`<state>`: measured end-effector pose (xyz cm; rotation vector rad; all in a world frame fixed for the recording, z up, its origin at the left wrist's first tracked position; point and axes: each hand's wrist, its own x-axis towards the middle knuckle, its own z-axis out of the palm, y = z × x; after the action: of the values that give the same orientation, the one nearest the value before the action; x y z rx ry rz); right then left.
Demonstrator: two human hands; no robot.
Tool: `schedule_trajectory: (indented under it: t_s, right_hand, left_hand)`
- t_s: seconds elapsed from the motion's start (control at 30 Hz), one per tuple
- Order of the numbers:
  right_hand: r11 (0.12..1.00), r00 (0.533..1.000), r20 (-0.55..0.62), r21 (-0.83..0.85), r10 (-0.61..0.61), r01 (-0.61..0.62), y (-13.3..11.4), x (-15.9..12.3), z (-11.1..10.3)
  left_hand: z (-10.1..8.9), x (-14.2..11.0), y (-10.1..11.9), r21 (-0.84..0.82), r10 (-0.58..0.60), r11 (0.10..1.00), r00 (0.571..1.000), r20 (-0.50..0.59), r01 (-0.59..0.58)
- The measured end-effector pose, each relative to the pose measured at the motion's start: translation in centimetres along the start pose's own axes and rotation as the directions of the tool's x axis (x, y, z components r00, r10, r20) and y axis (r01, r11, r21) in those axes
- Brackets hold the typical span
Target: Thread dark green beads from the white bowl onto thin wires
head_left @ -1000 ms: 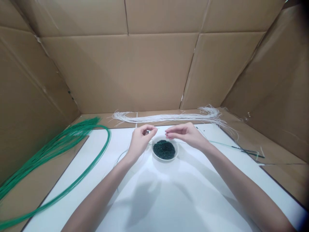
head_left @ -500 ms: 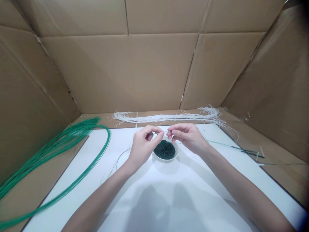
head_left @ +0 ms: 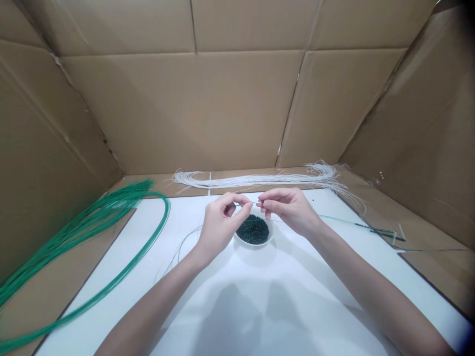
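Head view: left hand (head_left: 222,220) pinches thin wire (head_left: 256,202) pointing rightward, nearly level, toward right hand (head_left: 293,210) pinching dark bit (head_left: 262,201).

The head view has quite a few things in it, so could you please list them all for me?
Bowl: one, white, centre
Bead-like pieces: too many to count, dark green, in the bowl
Green strands: one looping bundle, left
White strands: one bundle, far side
Thin strand: one, greenish, between the fingertips; other fine lines nearby, uncountable
Dark strung lengths: count unclear, dark green, right
Pale strips: at least two, whitish, right
White surface: one, under the bowl
Cardboard panels: several, brown, back and sides
Left hand: one, bare, pinching the thin strand
Right hand: one, bare, fingertips pinched on a small dark piece
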<state>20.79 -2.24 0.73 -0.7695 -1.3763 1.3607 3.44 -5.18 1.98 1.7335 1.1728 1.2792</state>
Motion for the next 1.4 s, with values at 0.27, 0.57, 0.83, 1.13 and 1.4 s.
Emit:
schedule_trajectory:
  t_s: [0.27,0.57,0.83,1.13,1.4]
  right_hand:
    - [1.0,0.999,0.028,0.001,-0.022,0.022,0.1,0.1,-0.2]
    - [0.98,0.997,0.002,-0.183,-0.08,0.079,-0.2,-0.1,-0.3]
    - [0.959,0.995,-0.023,-0.268,-0.099,0.089,-0.7,-0.1,0.0]
    - [0.972,0.997,0.008,-0.22,-0.078,0.078,-0.3,-0.1,-0.2]
    - [0.999,0.998,-0.031,0.022,-0.045,0.046,0.8,0.2,0.4]
  left_hand:
    - [0.0,0.0,-0.1,0.057,0.01,0.998,1.0,0.001,-0.01]
    - [-0.1,0.0,0.0,0.167,0.092,0.982,0.996,-0.007,-0.09]
    - [-0.2,-0.1,0.3,0.272,0.167,0.948,0.986,0.018,-0.166]
    - [-0.1,-0.1,0.2,0.266,0.192,0.947,0.981,-0.012,-0.182]
    - [0.2,-0.3,-0.2,0.227,0.238,0.948,0.97,-0.043,-0.222]
